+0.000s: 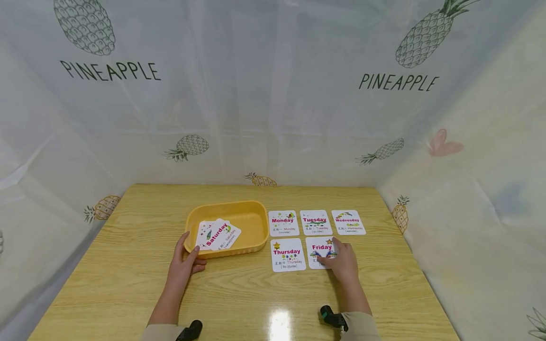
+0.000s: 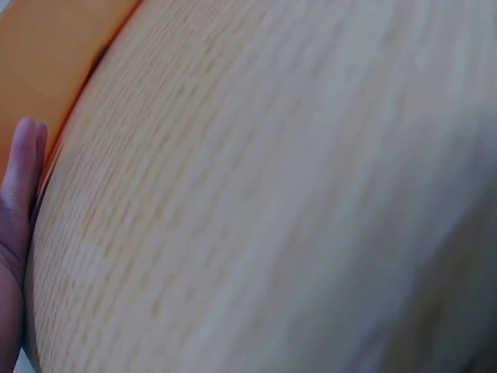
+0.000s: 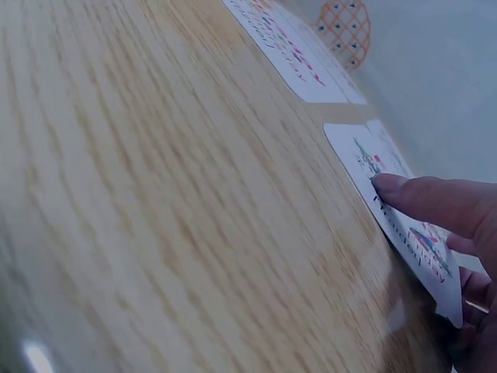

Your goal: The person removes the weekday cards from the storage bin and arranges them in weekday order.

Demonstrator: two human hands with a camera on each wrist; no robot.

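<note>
My left hand [image 1: 182,266] grips the near left corner of a yellow plastic tray [image 1: 251,221], its thumb [image 1: 194,252] at the near rim. Inside the tray, a Saturday card [image 1: 226,239] lies tilted over at least one other white card. To the right, my right hand [image 1: 345,266] pinches the Friday card [image 1: 314,245] by its right side. In the right wrist view the thumb [image 3: 423,198] lies on the card's printed face, with other fingers past its edge. The Thursday card [image 1: 288,264] lies flat just left of it, a narrow gap between them.
A row of cards lies behind: Monday [image 1: 283,228], Tuesday [image 1: 315,227] and Wednesday [image 1: 349,227]. All rest on a light wooden table [image 1: 239,298]. A pale curtain with printed pineapples [image 1: 273,94] surrounds the table's back and sides.
</note>
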